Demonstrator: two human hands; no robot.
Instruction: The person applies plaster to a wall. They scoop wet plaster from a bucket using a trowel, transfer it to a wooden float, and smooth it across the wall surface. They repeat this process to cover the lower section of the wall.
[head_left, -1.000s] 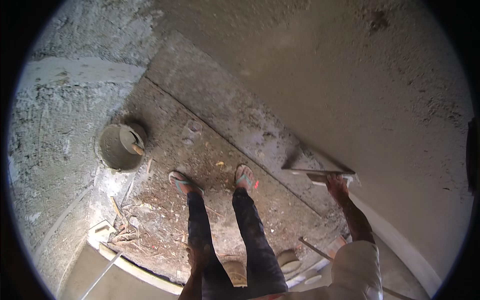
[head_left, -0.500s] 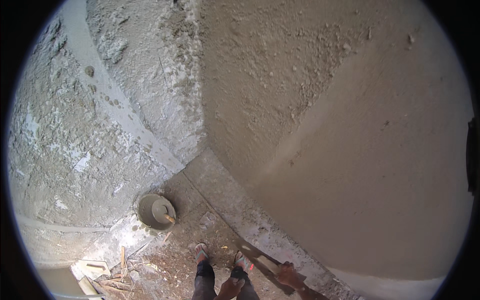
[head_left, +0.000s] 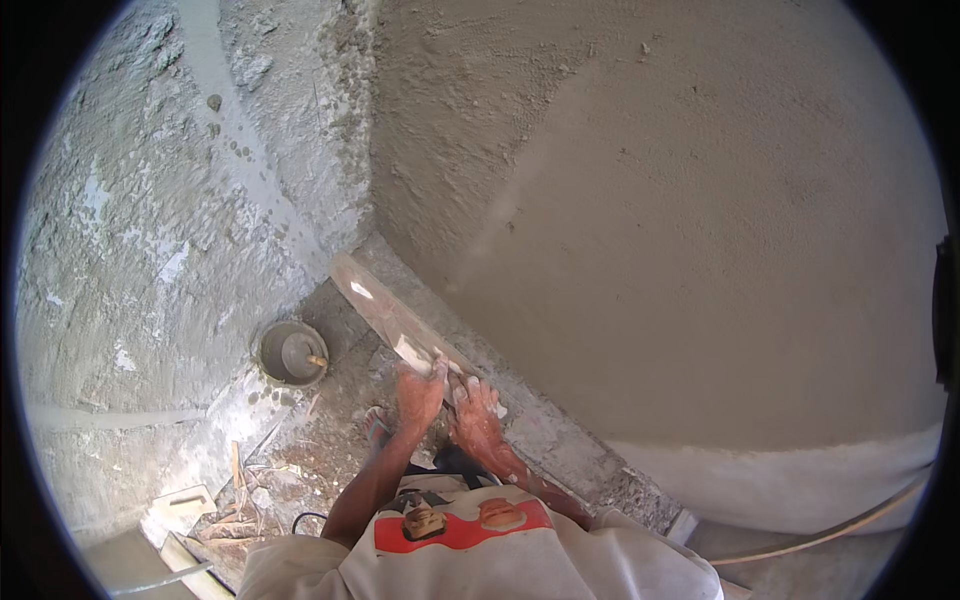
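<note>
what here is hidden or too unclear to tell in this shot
- Near end of the long straightedge, head view: covered by the left hand and right hand, so each grip is unclear.
- Contents of the round pan: too small; only a handle shows.
- Feet: one sandal shows, the rest hidden by arms and shirt.
- Debris at lower left: too small and bent by the rim.

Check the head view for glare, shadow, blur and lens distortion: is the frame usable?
Head view: usable. Strong fisheye with a black rim, so the long straightedge that the left hand and right hand grip looks bent. Soft daylight; a pale band crosses the plastered wall; small glare on the straightedge. Hands and bucket are reasonably sharp.
</note>
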